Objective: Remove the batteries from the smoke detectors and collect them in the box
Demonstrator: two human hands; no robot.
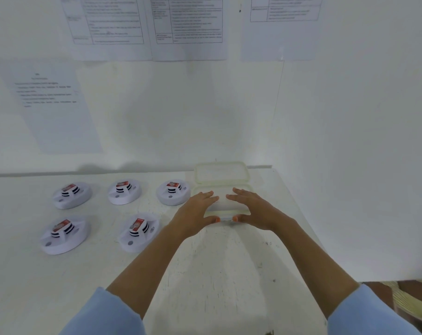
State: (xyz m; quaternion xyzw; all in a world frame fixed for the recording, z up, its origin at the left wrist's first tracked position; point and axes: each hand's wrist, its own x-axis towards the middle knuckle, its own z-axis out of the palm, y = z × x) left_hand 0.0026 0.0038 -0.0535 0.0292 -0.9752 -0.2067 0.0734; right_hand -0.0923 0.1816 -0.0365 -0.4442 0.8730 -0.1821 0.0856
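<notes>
Workroom: wall-posted instruction sheets [188,25]

Print on wall sheets [188,20] illegible

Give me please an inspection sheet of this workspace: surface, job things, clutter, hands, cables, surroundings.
Surface: white table, scuffed, with small dark specks.
Job's things: five smoke detectors in two rows on the left, each with a red-labelled block on top; clear box on the right, its lid open behind it.
Clutter: nothing seen.
Hands: left hand and right hand over the box, fingers straight, thumbs at its near rim.
Cables: nothing seen.
Surroundings: printed sheets on a white wall; patterned cloth at lower right.
</notes>
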